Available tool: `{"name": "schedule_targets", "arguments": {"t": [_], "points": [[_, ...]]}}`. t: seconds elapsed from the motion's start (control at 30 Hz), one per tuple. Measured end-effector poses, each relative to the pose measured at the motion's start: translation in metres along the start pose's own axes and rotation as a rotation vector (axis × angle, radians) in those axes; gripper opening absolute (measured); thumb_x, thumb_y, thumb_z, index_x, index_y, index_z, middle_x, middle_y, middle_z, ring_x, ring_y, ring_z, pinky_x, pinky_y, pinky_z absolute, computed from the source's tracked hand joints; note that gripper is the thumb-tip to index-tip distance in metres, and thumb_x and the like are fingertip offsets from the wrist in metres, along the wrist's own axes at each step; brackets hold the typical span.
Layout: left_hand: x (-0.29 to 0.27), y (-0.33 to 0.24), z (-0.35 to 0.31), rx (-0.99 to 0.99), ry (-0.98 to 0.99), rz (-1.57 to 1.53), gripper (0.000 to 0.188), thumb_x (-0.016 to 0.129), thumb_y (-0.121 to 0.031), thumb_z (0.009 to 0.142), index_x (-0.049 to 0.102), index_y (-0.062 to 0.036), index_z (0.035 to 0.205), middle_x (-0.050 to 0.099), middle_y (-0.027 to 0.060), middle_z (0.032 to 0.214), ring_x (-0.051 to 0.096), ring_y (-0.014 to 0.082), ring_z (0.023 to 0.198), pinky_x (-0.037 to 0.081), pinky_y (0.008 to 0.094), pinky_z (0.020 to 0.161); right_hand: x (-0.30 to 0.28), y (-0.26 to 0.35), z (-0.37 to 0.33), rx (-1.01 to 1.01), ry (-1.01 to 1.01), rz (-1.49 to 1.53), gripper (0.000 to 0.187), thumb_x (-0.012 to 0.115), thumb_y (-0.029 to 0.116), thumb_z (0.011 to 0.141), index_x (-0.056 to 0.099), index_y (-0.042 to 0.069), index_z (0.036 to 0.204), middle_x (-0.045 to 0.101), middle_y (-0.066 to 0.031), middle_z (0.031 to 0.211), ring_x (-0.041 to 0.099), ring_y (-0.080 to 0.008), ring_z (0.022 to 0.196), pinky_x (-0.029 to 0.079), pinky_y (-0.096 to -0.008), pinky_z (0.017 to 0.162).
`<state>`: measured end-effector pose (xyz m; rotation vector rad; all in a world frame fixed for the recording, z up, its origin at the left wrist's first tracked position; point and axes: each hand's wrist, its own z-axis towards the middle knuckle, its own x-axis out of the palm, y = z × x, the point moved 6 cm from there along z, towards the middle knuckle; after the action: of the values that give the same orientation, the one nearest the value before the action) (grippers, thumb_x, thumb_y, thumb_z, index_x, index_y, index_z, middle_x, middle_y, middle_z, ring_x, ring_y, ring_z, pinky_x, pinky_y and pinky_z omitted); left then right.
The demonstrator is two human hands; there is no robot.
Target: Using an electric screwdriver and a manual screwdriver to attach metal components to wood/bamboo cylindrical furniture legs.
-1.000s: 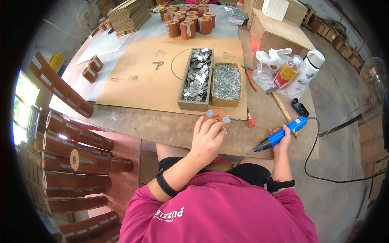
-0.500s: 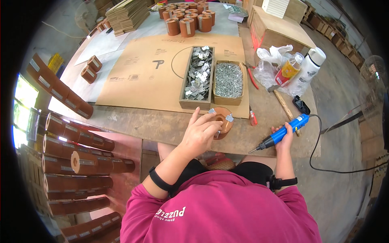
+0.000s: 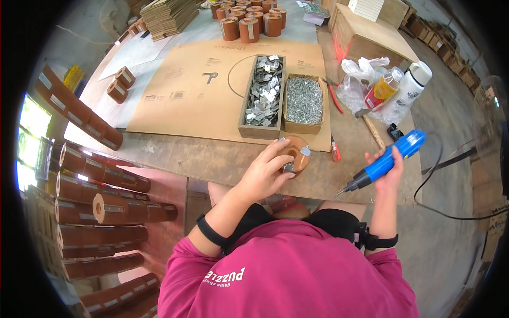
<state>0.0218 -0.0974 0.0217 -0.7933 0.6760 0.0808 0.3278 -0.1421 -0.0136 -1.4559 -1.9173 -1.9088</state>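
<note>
A short reddish-brown cylinder (image 3: 302, 160) with a round hole in its top stands on the near edge of the workbench. My left hand (image 3: 265, 172) reaches over its left side, fingers bent and closed on a small grey metal plate (image 3: 289, 167) at the near rim. Another metal plate (image 3: 305, 151) sits on the right of the top, and one more shows at its far left rim, partly behind my fingers. To the right, my right hand (image 3: 391, 172) grips a blue corded electric screwdriver (image 3: 386, 163), raised and tilted, its bit pointing down and left, apart from the cylinder.
Beyond the cylinder stand a wooden tray of metal plates (image 3: 243, 127) and a box of screws (image 3: 304, 127). Pliers (image 3: 335, 98), a hammer (image 3: 374, 131), a red-handled screwdriver (image 3: 335, 152), a bottle (image 3: 383, 90) and a white flask (image 3: 412, 85) lie rightward. Cylinder stacks (image 3: 135, 209) fill the left.
My right hand has moved right, lifting and turning the electric screwdriver. My left fingers have shifted on the cylinder, leaving its hole and the near plate more visible. The view has shifted slightly.
</note>
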Motion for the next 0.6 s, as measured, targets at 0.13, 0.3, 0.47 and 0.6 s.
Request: {"name": "schedule_targets", "arguments": {"t": [0.13,0.3,0.47,0.6], "points": [[0.003,0.001,-0.004,-0.058,-0.084,-0.020,0.033,0.071,-0.006,0.062,0.057,-0.0028,0.091,0.047,0.0177,0.117,0.047,0.0351,0.108,0.042,0.0364,0.088,0.058,0.051,-0.031,-0.181,0.187,-0.010,0.041,0.054,0.027,0.078,0.042,0.006,0.111,0.054,-0.0108,0.078,0.055,-0.0251,0.081,0.045,-0.0492,0.079],[0.018,-0.019,-0.007,-0.063,-0.262,0.113,0.034,0.072,-0.005,0.058,0.057,-0.0021,0.089,0.049,0.0184,0.113,0.050,0.0344,0.103,0.044,0.0369,0.083,0.100,0.096,-0.082,-0.400,0.305,-0.063,0.053,0.047,0.034,0.083,0.029,0.007,0.125,0.052,-0.0121,0.085,0.054,-0.0234,0.079,0.046,-0.0448,0.074],[0.018,-0.019,-0.010,-0.129,-0.286,0.133,0.037,0.073,-0.005,0.056,0.057,-0.0017,0.089,0.050,0.0183,0.111,0.051,0.0349,0.100,0.044,0.0376,0.082,0.113,0.121,-0.102,-0.509,0.686,-0.045,0.055,0.040,0.036,0.087,0.025,0.001,0.126,0.045,-0.0075,0.076,0.045,-0.0153,0.065,0.041,-0.0333,0.058],[0.013,-0.021,-0.011,-0.097,-0.255,0.113,0.039,0.074,-0.005,0.057,0.057,-0.0023,0.093,0.050,0.0178,0.112,0.052,0.0325,0.100,0.045,0.0352,0.080,0.107,0.123,-0.102,-0.523,0.563,-0.039,0.050,0.046,0.025,0.085,0.028,-0.001,0.123,0.043,-0.0071,0.078,0.044,-0.0149,0.068,0.041,-0.0322,0.063]]}}
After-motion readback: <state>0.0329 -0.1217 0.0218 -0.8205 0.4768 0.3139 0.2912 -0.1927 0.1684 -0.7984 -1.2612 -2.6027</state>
